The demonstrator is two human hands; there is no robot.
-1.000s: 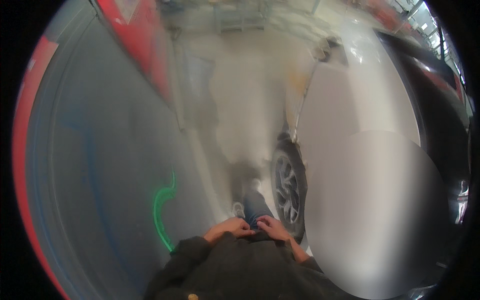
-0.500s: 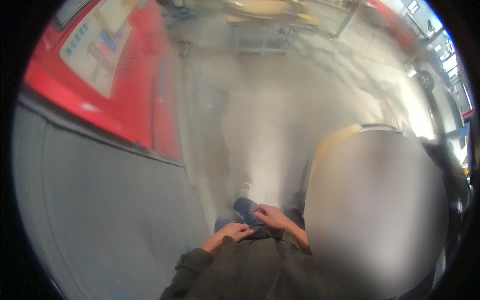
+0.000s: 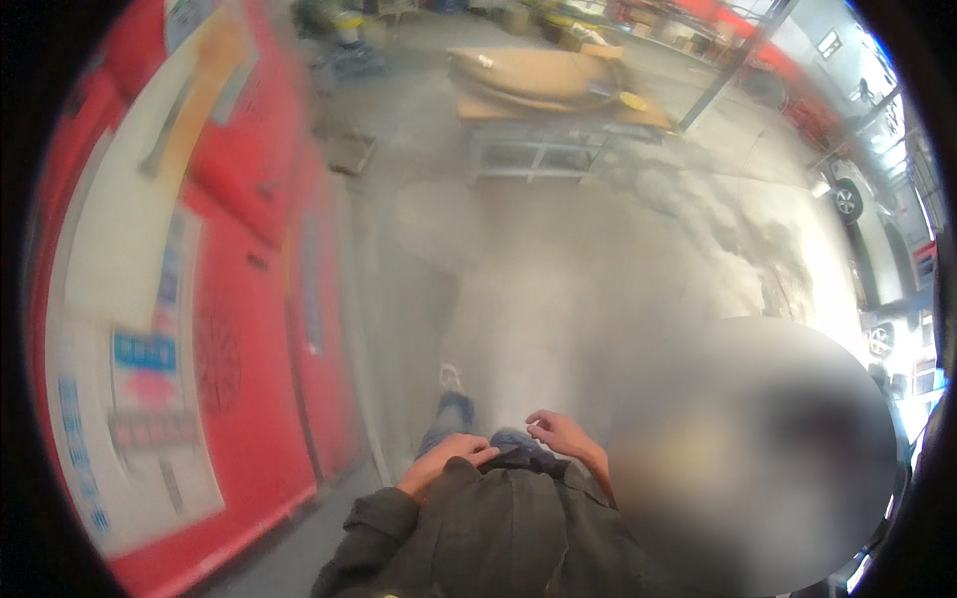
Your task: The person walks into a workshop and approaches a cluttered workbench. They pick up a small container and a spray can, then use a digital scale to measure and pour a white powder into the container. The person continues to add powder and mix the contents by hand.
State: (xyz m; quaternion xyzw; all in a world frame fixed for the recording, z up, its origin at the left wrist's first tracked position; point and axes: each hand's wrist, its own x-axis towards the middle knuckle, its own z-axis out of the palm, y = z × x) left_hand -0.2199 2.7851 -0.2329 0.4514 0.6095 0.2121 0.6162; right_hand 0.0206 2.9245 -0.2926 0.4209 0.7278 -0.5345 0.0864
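Jacket (image 3: pixel 488 533), dark, sits right below both hands; the left hand (image 3: pixel 457 454) touches its front, its grip impossible to tell. The right hand (image 3: pixel 560 436) hangs beside, loosely uncurled. Red panels (image 3: pixel 239 359) stand left of them, a table (image 3: pixel 650 119) well ahead.

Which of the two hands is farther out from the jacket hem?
The right hand: loosely curled, it sits out past the dark jacket, while the left hand lies close at its front.
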